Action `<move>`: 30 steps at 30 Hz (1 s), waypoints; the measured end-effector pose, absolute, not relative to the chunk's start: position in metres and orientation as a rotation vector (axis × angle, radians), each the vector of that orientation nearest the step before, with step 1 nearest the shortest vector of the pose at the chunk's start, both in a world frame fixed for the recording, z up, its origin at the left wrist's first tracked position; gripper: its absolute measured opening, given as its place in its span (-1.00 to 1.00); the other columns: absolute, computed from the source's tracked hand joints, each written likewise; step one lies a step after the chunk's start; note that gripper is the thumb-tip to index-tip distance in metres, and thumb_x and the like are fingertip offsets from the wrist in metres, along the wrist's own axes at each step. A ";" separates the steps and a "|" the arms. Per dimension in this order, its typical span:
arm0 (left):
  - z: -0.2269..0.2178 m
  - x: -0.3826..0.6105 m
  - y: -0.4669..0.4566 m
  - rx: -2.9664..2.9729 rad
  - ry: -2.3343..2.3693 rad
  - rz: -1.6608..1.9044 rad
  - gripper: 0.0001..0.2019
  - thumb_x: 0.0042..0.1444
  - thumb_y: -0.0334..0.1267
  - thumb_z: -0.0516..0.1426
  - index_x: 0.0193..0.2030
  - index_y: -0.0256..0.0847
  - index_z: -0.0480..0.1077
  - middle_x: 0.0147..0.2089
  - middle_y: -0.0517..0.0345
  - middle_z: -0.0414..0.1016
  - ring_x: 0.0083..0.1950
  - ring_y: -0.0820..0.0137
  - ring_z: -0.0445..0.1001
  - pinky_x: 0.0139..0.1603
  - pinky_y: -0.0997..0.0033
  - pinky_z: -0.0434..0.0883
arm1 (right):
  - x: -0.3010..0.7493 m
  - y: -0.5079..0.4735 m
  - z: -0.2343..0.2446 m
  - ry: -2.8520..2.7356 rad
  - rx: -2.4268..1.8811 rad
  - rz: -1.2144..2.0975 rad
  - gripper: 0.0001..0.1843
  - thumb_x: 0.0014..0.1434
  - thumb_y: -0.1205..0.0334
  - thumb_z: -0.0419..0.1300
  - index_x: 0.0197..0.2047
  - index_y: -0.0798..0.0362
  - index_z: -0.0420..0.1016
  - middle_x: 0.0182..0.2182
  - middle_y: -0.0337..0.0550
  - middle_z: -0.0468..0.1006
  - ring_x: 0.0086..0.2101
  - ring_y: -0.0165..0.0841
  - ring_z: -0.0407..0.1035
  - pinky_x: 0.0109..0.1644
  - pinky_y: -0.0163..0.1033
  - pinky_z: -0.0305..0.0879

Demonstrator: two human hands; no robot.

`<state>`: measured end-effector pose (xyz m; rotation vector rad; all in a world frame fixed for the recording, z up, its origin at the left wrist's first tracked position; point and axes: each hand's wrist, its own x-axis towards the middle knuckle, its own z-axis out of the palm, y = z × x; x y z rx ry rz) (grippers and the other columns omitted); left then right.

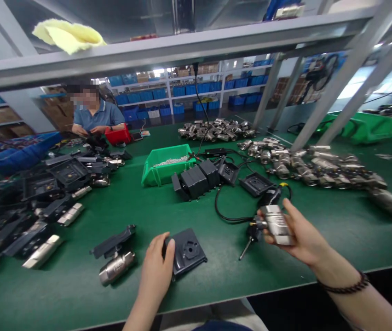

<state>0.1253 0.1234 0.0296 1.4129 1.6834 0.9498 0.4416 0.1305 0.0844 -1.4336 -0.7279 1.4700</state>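
My left hand [156,271] rests on the green table, fingers closed on the left edge of a black square plastic cover [187,252] lying flat with a round hole in its middle. My right hand [299,232] is raised a little above the table and grips a silver metal connector [277,223]. A small screwdriver [249,239] with a black cord stands just left of that connector, tip on the mat. To the left of my left hand lies an assembled piece: a black cover on a metal connector [116,257].
A green bin [147,172] of screws stands mid-table, with a stack of black covers [196,180] beside it. Piles of metal connectors [306,165] fill the right and far side; black parts [44,184] crowd the left. A person in a blue shirt [94,117] works opposite. A shelf beam [182,48] hangs overhead.
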 end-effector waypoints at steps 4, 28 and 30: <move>0.020 0.127 0.111 1.900 1.587 0.697 -0.32 -0.13 -0.19 0.22 0.20 -0.18 0.19 0.33 -0.06 0.02 0.35 0.04 -0.08 0.31 -0.13 -0.03 | 0.402 0.134 0.090 -0.685 -1.259 1.713 -0.52 0.11 -0.15 0.12 -0.23 0.17 0.34 -0.46 -0.10 0.39 -0.54 -0.38 0.27 -0.57 -0.35 0.26; -0.042 0.140 0.133 1.702 1.580 0.703 -0.63 0.20 -0.23 -0.07 0.13 -0.09 0.29 0.13 -0.02 0.32 0.17 0.27 0.28 0.19 0.23 0.29 | 0.301 0.169 0.095 -2.780 -1.241 0.898 -0.84 -0.13 0.36 0.16 -0.37 0.10 0.43 -0.45 -0.17 0.42 -0.47 -0.32 0.32 -0.45 -0.33 0.10; -0.034 0.142 0.130 1.679 1.593 0.728 -0.64 0.20 -0.24 -0.07 0.11 -0.09 0.31 0.11 -0.02 0.34 0.16 0.26 0.30 0.18 0.24 0.31 | 0.302 0.171 0.089 -2.775 -1.197 0.830 -0.84 -0.11 0.36 0.14 -0.36 0.10 0.44 -0.43 -0.14 0.44 -0.46 -0.32 0.32 -0.44 -0.33 0.10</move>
